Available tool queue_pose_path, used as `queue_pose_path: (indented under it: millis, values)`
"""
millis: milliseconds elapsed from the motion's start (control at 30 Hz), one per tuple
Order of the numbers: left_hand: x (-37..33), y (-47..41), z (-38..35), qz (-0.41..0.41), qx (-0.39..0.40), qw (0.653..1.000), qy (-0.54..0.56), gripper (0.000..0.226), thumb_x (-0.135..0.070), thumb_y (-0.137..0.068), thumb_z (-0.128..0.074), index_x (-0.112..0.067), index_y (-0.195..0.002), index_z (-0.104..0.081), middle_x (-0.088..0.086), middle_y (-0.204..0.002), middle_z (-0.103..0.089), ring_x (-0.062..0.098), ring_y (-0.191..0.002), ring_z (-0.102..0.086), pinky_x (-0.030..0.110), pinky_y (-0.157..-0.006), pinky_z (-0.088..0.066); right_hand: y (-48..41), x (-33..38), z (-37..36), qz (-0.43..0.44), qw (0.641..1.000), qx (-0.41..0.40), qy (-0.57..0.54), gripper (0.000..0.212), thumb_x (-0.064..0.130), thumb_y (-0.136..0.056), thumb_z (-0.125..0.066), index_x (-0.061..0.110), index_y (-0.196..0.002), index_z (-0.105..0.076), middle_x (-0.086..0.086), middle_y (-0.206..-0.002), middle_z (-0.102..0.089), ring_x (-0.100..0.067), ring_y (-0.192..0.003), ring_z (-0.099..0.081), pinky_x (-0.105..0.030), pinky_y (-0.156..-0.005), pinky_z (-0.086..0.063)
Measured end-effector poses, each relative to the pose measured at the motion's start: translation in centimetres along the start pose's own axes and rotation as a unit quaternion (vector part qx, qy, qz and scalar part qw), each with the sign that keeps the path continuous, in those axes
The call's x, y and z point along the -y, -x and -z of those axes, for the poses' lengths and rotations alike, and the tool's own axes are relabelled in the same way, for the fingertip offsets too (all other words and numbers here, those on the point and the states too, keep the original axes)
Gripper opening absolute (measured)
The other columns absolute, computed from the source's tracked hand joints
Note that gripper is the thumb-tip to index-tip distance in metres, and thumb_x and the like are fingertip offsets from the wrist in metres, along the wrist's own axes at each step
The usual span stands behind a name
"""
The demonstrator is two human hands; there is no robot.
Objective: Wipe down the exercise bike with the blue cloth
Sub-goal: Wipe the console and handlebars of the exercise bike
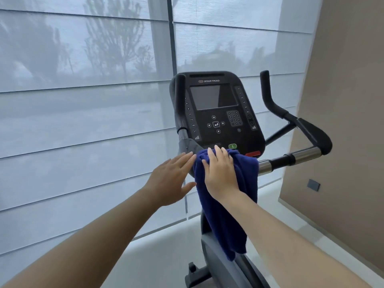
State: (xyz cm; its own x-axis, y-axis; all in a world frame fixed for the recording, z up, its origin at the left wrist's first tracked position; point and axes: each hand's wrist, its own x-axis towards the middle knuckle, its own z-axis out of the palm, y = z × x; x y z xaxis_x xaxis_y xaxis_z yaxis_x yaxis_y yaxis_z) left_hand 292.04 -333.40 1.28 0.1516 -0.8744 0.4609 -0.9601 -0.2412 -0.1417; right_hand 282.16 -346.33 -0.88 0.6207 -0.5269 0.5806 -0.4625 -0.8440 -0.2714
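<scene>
Scanning from the left: what comes first? (Obs. 1)

Window blinds [83,121], pale, in horizontal bands, trees dim behind. Then the left hand [172,179]: palm down, fingers straight and a little spread, holding nothing. Fingertips at the grey bracket [188,143] of the exercise bike [214,265], just beside the cloth's left edge. Contact: cannot tell. (Obs. 2)

The cloth itself? (Obs. 1)

Blue cloth [228,215]: dark navy, soft nap, gathered in thick lengthwise folds. Draped over the middle of the handlebar [307,152], directly under the lower edge of the console [216,125], next to the green button [232,146]. Long axis runs top to bottom. The free end points at the floor, drifting slightly right, and hangs in front of the bike's column. (Obs. 2)

Right hand? (Obs. 1)

Right hand [220,173] lies flat on the cloth's upper part, fingers straight and close together, thumb out to the left, pressing fabric onto the bar. (Obs. 2)

Further right? (Obs. 1)

Console black, screen [214,96] dark, keypad [234,118] below it, "STAR TRAC" across the top. The handlebar's chrome length runs out right, with an upturned black grip [268,90] above it. Beige wall [342,100] behind, a dark wall plate [313,185] low on it. (Obs. 2)
</scene>
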Motion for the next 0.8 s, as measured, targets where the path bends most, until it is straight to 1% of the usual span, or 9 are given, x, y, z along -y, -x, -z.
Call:
queue_pose_path:
  millis: [67,167,233,333,367,433,533,667,800]
  values:
    - [0.4,-0.2,-0.5,-0.001,-0.012,1.0,0.01,0.069,-0.051,-0.093,-0.038,-0.021,-0.149,-0.01,-0.008,-0.156,-0.017,0.01,-0.143,-0.016,0.025,-0.112,-0.021,-1.2,0.4,-0.1,0.019,0.999,0.024,0.013,0.048,0.03,-0.101,-0.025,0.008,-0.144,-0.025,-0.013,-0.153,-0.022,-0.026,-0.142,-0.014,-0.039,-0.115,-0.006]
    - [0.8,-0.7,-1.3,0.0,0.002,1.0,0.03,0.066,-0.049,-0.095,-0.034,-0.023,-0.149,-0.006,-0.009,-0.157,-0.012,0.01,-0.144,-0.01,0.029,-0.114,-0.018,-1.8,0.2,-0.2,0.005,0.999,0.036,0.018,0.05,0.03,-0.101,-0.025,0.009,-0.146,-0.019,-0.012,-0.155,-0.017,-0.026,-0.143,-0.01,-0.038,-0.116,-0.005]
    - [0.6,-0.9,-1.7,0.009,0.012,0.999,0.045,0.065,-0.046,-0.096,-0.034,-0.024,-0.149,-0.004,-0.009,-0.158,-0.009,0.01,-0.144,-0.008,0.027,-0.115,-0.016,-1.7,0.1,-0.3,-0.02,0.999,0.026,0.001,0.055,0.034,-0.1,-0.027,0.009,-0.147,-0.014,-0.012,-0.155,-0.016,-0.027,-0.143,-0.009,-0.041,-0.116,-0.006]
    - [0.2,-1.0,-1.4,0.024,0.023,0.998,0.056,0.065,-0.044,-0.096,-0.037,-0.023,-0.149,-0.006,-0.009,-0.158,-0.008,0.009,-0.144,-0.009,0.027,-0.112,-0.022,-1.5,0.5,-0.5,-0.094,0.995,0.012,0.0,0.067,0.046,-0.095,-0.028,0.01,-0.147,-0.005,-0.015,-0.155,-0.014,-0.034,-0.143,-0.009,-0.051,-0.114,-0.006]
    - [0.1,-1.0,-1.1,0.027,0.029,0.998,0.05,0.065,-0.044,-0.096,-0.037,-0.023,-0.149,-0.007,-0.009,-0.158,-0.009,0.01,-0.144,-0.01,0.028,-0.111,-0.024,-1.3,0.7,-0.5,-0.122,0.992,0.011,0.003,0.072,0.051,-0.094,-0.028,0.009,-0.147,-0.004,-0.016,-0.154,-0.016,-0.036,-0.142,-0.012,-0.052,-0.113,-0.008]
    - [-0.3,-1.2,-0.6,0.035,0.043,0.998,0.036,0.065,-0.044,-0.096,-0.038,-0.023,-0.149,-0.008,-0.008,-0.158,-0.01,0.011,-0.144,-0.012,0.03,-0.11,-0.027,-0.8,0.6,-0.3,-0.148,0.989,0.003,0.003,0.076,0.057,-0.091,-0.029,0.005,-0.144,-0.015,-0.018,-0.148,-0.032,-0.034,-0.135,-0.03,-0.048,-0.111,-0.02]
    - [-0.9,-1.3,-0.2,0.056,0.058,0.996,0.038,0.064,-0.044,-0.095,-0.039,-0.025,-0.149,-0.008,-0.007,-0.158,-0.01,0.011,-0.144,-0.013,0.034,-0.106,-0.033,0.2,-0.1,0.1,-0.113,0.993,-0.03,-0.018,0.056,0.049,-0.093,-0.037,0.007,-0.129,-0.039,-0.013,-0.126,-0.055,-0.029,-0.114,-0.052,-0.042,-0.098,-0.035]
    - [-1.4,-1.0,-0.5,0.068,0.06,0.994,0.054,0.064,-0.045,-0.095,-0.039,-0.028,-0.148,-0.008,-0.006,-0.158,-0.009,0.01,-0.144,-0.01,0.034,-0.104,-0.035,1.1,-0.6,0.3,-0.096,0.989,-0.094,-0.06,0.024,0.027,-0.094,-0.043,0.009,-0.109,-0.05,-0.009,-0.105,-0.059,-0.028,-0.096,-0.055,-0.04,-0.087,-0.038]
    - [-0.5,-1.1,-0.5,0.051,0.063,0.995,0.061,0.063,-0.053,-0.093,-0.034,-0.032,-0.148,-0.011,-0.008,-0.157,-0.012,0.01,-0.143,-0.01,0.034,-0.103,-0.036,0.9,0.4,-0.1,-0.138,0.975,-0.146,-0.091,0.016,0.02,-0.094,-0.047,0.007,-0.102,-0.053,-0.01,-0.1,-0.058,-0.026,-0.093,-0.054,-0.039,-0.087,-0.038]
